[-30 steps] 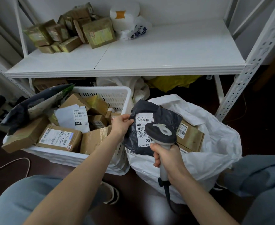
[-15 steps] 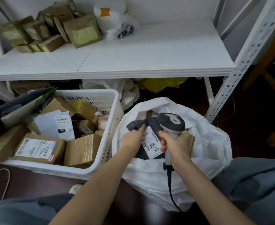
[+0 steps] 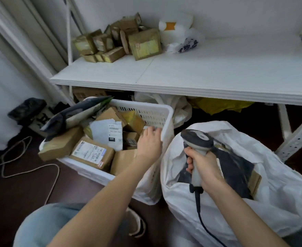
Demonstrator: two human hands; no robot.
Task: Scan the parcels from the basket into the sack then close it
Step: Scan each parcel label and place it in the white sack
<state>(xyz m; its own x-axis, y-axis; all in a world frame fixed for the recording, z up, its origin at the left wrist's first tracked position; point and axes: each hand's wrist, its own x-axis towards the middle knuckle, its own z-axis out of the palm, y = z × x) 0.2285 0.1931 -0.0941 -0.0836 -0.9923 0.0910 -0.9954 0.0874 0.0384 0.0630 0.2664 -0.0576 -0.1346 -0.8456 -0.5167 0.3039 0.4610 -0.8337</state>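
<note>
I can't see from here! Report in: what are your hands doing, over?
Left hand open, reaching into basket. Right hand grips scanner. Dark parcel in open sack. Nothing in the way.

Left hand (image 3: 149, 141) is down in the basket (image 3: 166, 118), fingers stretched flat over the small boxes (image 3: 131, 138) by its right wall. Right of the basket, the right hand (image 3: 202, 168) grips the scanner (image 3: 197, 139) above the open sack (image 3: 271, 184), with a dark mailer (image 3: 235, 168) lying inside. Behind the basket, the shelf (image 3: 217, 73) carries taped boxes (image 3: 144, 43).
</note>
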